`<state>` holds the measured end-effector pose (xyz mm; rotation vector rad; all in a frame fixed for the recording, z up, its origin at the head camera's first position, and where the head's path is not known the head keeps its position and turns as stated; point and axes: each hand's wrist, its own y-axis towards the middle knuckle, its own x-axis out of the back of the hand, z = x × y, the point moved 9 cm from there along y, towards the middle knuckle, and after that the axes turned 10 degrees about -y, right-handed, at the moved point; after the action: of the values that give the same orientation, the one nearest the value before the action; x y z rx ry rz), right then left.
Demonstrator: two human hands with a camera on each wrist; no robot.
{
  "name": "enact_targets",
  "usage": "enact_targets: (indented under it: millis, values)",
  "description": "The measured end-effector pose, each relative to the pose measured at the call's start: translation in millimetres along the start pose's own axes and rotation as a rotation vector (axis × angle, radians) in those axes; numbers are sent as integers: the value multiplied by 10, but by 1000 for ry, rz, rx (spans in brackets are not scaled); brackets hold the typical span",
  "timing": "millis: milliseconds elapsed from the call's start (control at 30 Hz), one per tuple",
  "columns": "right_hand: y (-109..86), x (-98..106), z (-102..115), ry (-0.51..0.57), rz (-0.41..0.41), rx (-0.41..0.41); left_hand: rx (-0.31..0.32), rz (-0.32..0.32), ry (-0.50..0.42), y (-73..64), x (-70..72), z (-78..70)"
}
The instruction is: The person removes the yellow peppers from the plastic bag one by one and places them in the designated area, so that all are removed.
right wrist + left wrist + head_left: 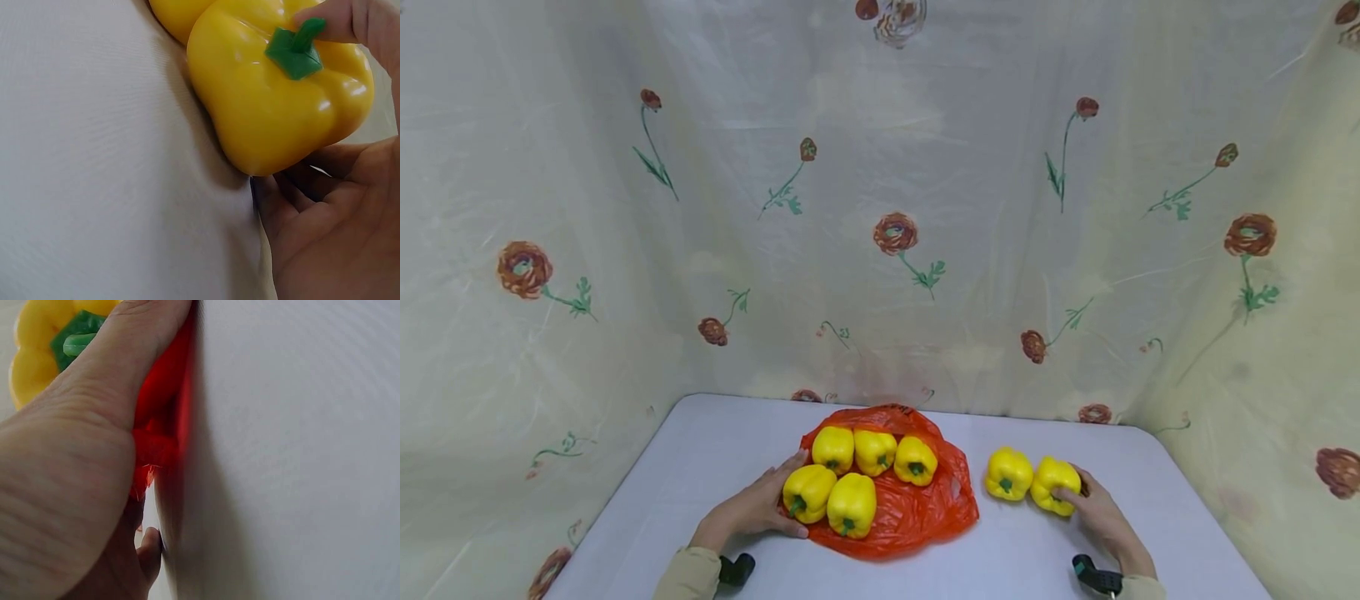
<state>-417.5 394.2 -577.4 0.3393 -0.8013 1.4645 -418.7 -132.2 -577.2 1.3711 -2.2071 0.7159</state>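
Several yellow bell peppers (852,505) with green stems lie in and on a red plastic bag (917,517) spread on the table. My left hand (760,500) rests against the bag's left side, fingers and thumb spread apart beside the nearest peppers. In the left wrist view, its thumb lies along the red plastic, with one pepper (34,356) behind it; its fingertips are partly hidden. Right of the bag, my right hand (1101,510) grips a yellow bell pepper (269,106), thumb by the stem and fingers around the far side. Another pepper (1008,473) sits against it on the left.
The white table (700,450) has rounded back corners. Flower-printed curtains (970,350) hang behind it and along both sides. Each wrist wears a black camera mount, such as the left mount (737,570).
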Motion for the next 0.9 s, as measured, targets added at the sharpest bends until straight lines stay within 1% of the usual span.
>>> enact_targets:
  millis: [100,233,500,900]
  values:
    - [4,-7,2,9,5,-2,-3,2,0,2,3,-6]
    - [-1,-15,4,26,14,-6,8,-3,0,-2,5,5]
    - [-9,11,19,56,-4,-29,14,-11,1,1,2,20]
    - [-10,59,-7,25,-20,-52,31,-7,3,8,3,28]
